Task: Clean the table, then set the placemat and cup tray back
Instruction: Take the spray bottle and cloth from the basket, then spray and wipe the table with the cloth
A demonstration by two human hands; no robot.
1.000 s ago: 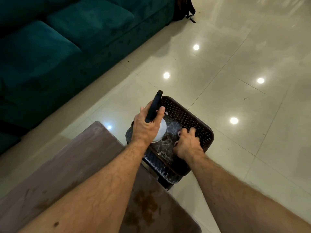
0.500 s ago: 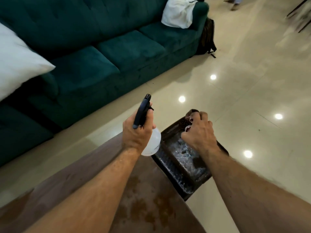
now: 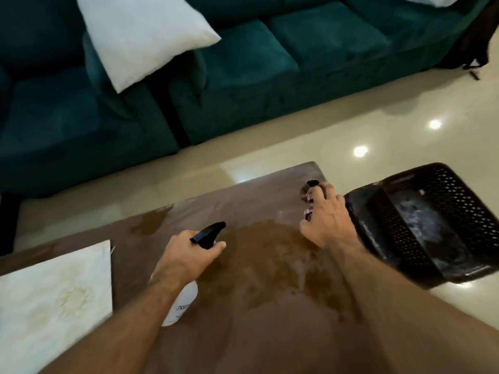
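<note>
My left hand [image 3: 186, 255] grips a white spray bottle [image 3: 182, 303] with a black trigger head, held over the brown wooden table [image 3: 243, 333]. A dark wet stain spreads across the table's middle. My right hand [image 3: 325, 220] is closed on a small dark cloth [image 3: 310, 188] above the table's far right corner. A stained white placemat [image 3: 54, 300] lies on the table at the left. No cup tray shows in this view.
A black perforated basket [image 3: 442, 195] with a shiny liner stands on the floor right of the table. A teal sofa [image 3: 243, 66] with a white pillow [image 3: 140, 36] runs along the back. Glossy beige tiles [image 3: 378, 125] lie between.
My view swung left from the basket to the table. My right hand came out of the basket with the dark cloth, and my left hand carried the spray bottle over the table.
</note>
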